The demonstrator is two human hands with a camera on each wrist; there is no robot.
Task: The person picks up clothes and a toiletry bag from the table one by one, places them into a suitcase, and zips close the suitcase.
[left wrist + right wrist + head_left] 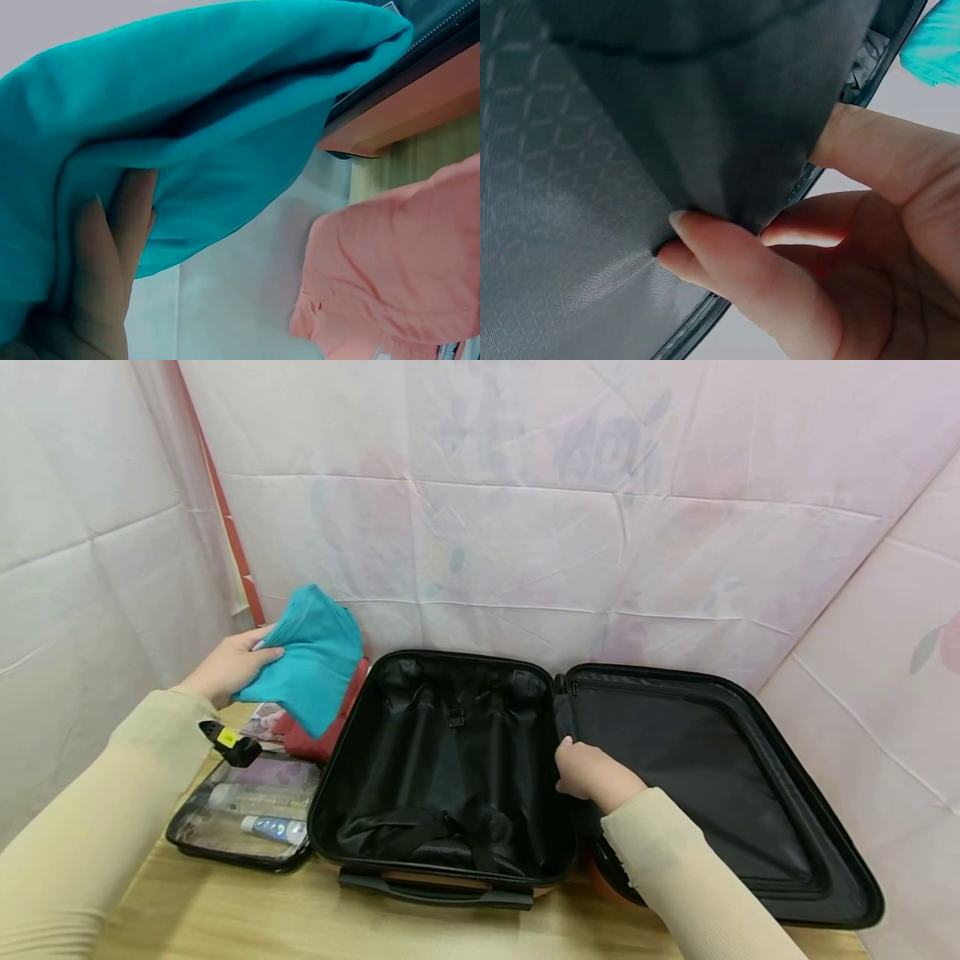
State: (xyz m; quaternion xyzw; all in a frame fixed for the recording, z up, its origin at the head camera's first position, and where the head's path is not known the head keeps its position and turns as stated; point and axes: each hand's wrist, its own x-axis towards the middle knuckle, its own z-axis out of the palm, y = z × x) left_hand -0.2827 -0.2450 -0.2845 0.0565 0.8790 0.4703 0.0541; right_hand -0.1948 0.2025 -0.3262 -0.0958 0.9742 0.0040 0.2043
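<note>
A folded teal garment (311, 652) hangs from my left hand (228, 667), raised at the left of the open suitcase. In the left wrist view, the fingers (101, 277) reach into the folds of the teal cloth, whose far end overlaps the suitcase edge. Between the two halves of the black-lined suitcase (450, 768) is my right hand (592, 772). The right wrist view has its fingertips pinching the dark lining (682, 135) by the hinge side. Elastic straps with a buckle (455, 718) lie inside the left half.
A pinkish-red folded garment (311, 739) lies left of the suitcase. In front of it, a clear black-edged pouch (198, 835) contains a bottle and a toothpaste tube (273, 828). The suitcase lid (697, 777) lies opened to the right. Fabric curtains (525, 543) enclose the wooden table (285, 918).
</note>
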